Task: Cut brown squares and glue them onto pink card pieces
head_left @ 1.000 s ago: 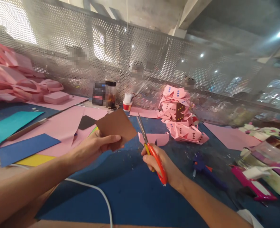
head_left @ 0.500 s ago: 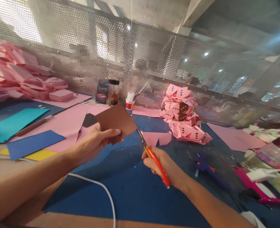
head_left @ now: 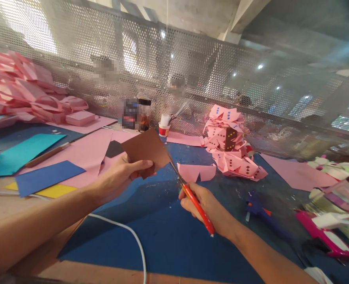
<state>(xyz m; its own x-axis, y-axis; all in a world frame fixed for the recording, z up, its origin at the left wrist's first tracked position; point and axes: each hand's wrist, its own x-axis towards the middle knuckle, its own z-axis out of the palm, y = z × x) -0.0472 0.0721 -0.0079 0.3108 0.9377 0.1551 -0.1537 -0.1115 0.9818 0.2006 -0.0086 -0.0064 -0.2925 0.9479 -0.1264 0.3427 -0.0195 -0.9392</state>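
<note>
A sheet of brown card [head_left: 146, 148] is pinched in my left hand [head_left: 134, 171], thumb on top, held above the dark blue mat [head_left: 162, 240]. My right hand [head_left: 205, 205] grips a pair of scissors [head_left: 196, 205] with red handles. Their blade tips meet the card's right-hand edge; the blades look nearly closed, and I cannot tell whether they bite into the card. Just beyond the scissors a notched pink paper piece [head_left: 205, 172] lies on the mat.
Folded pink paper pieces with small squares [head_left: 224, 138] are stacked behind. A heap of pink paper [head_left: 23, 86] stands far left, near teal card [head_left: 23, 154] and blue card [head_left: 50, 177]. A glue gun [head_left: 260, 215] lies right. A white cable [head_left: 129, 230] crosses the mat in front.
The whole view has shifted slightly to the right. Scissors and card keep nearly the same position against each other, with the scissors' handles a little closer together.
</note>
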